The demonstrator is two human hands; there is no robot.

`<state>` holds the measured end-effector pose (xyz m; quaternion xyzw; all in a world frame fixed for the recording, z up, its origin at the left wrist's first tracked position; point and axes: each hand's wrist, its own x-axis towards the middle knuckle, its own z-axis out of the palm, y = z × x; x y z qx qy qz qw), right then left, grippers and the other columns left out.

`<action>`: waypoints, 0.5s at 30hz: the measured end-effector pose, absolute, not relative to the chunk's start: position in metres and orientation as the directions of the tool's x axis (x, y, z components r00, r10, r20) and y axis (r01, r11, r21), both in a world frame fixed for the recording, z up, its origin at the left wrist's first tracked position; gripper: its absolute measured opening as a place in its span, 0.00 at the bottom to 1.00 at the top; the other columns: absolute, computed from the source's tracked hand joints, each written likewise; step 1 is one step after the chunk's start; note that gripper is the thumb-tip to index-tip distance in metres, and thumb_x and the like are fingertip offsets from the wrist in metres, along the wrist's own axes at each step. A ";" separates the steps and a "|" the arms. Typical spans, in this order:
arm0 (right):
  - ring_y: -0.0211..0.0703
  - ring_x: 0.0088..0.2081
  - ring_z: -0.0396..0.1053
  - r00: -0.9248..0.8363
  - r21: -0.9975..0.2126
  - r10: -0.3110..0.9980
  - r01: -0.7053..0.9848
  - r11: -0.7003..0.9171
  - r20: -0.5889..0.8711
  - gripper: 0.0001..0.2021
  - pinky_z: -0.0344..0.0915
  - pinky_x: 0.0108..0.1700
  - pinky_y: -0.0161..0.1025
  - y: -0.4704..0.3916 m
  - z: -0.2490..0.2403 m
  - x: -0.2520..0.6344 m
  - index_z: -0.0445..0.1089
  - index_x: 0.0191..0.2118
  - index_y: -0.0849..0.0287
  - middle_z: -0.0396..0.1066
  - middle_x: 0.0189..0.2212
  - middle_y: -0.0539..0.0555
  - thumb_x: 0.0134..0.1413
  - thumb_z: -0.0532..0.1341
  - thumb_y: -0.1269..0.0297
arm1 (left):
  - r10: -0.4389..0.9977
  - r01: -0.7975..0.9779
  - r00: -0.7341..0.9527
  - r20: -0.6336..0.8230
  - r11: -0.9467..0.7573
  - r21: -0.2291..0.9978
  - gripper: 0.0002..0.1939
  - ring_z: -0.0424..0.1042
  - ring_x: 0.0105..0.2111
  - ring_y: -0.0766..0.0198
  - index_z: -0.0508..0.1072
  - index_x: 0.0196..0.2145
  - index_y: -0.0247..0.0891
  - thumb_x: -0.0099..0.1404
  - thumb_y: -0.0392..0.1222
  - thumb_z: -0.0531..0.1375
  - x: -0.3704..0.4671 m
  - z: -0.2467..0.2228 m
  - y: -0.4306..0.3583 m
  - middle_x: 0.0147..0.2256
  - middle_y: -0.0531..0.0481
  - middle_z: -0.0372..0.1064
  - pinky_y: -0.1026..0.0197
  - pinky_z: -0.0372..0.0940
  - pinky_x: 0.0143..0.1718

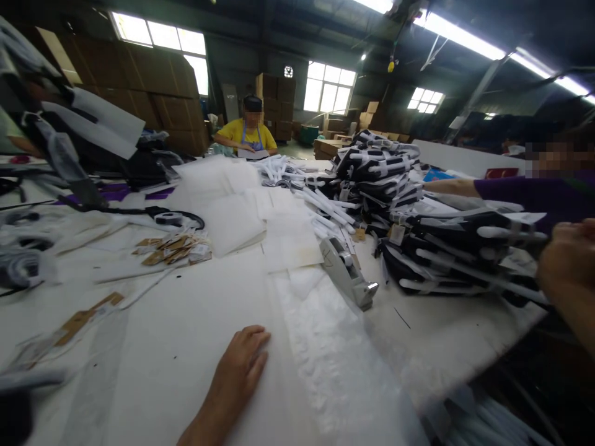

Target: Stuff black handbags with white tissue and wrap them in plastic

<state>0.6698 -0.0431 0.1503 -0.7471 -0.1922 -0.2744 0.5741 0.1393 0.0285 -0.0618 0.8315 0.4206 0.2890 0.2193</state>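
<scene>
My left hand (244, 362) rests on the white tabletop (153, 347), fingers stretched out and nothing in them. Just to its right lies a wrinkled translucent plastic sheet (325, 353). Beyond that stands a grey tape dispenser (346, 272), beside a stack of thin white sheets (237, 217). At the right edge, my right hand (564, 263) is raised near a pile of black bundles with white wrapped straps (455, 254). Its fingers look blurred and are partly cut off by the frame, so any hold is hidden.
Brown cardboard tags (174, 248) and a strip of clear plastic lie on the left. A taller stack of black bundles (376, 167) rises behind. A co-worker in yellow (251, 133) sits across; another person's purple sleeve (511, 195) reaches in from the right.
</scene>
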 end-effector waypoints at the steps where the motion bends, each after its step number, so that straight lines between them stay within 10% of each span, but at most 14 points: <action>1: 0.63 0.54 0.66 0.717 -0.688 0.036 0.681 -0.249 0.696 0.37 0.58 0.43 0.61 -0.047 0.140 0.645 0.65 0.59 0.64 0.65 0.54 0.78 0.55 0.57 0.37 | 0.801 0.599 0.520 0.296 -0.590 0.542 0.15 0.71 0.50 0.55 0.74 0.48 0.44 0.66 0.40 0.54 0.142 -0.062 0.024 0.50 0.44 0.72 0.51 0.69 0.51; 4: 0.55 0.50 0.71 0.540 -0.501 0.470 0.838 -0.217 0.698 0.24 0.65 0.51 0.55 -0.057 0.089 0.558 0.72 0.51 0.50 0.74 0.46 0.66 0.58 0.56 0.41 | 0.767 0.681 0.607 0.206 -0.636 0.362 0.20 0.66 0.56 0.52 0.70 0.55 0.44 0.66 0.36 0.53 0.153 -0.063 0.013 0.57 0.45 0.67 0.46 0.65 0.55; 7: 0.53 0.53 0.70 0.035 -0.356 0.840 0.915 0.191 0.541 0.14 0.66 0.58 0.54 -0.059 0.025 0.467 0.73 0.50 0.44 0.74 0.48 0.57 0.62 0.56 0.53 | 0.709 0.662 0.697 0.109 -0.695 0.282 0.25 0.53 0.65 0.50 0.60 0.63 0.43 0.69 0.43 0.52 0.163 -0.063 0.011 0.65 0.46 0.55 0.40 0.52 0.64; 10: 0.52 0.64 0.58 -0.371 -0.303 0.880 0.837 0.456 0.297 0.23 0.56 0.65 0.57 -0.043 -0.023 0.392 0.62 0.63 0.50 0.63 0.61 0.54 0.63 0.54 0.66 | 0.635 0.592 0.770 0.068 -0.750 0.295 0.32 0.44 0.68 0.51 0.49 0.68 0.41 0.71 0.53 0.49 0.167 -0.063 0.016 0.68 0.45 0.46 0.38 0.40 0.67; 15: 0.51 0.64 0.57 -0.409 -0.283 0.883 0.840 0.463 0.230 0.23 0.55 0.65 0.57 -0.004 -0.051 0.350 0.60 0.64 0.59 0.62 0.62 0.61 0.65 0.49 0.70 | 0.580 0.528 0.813 0.045 -0.768 0.363 0.38 0.39 0.69 0.54 0.42 0.69 0.39 0.70 0.59 0.48 0.158 -0.060 0.018 0.69 0.44 0.39 0.41 0.35 0.68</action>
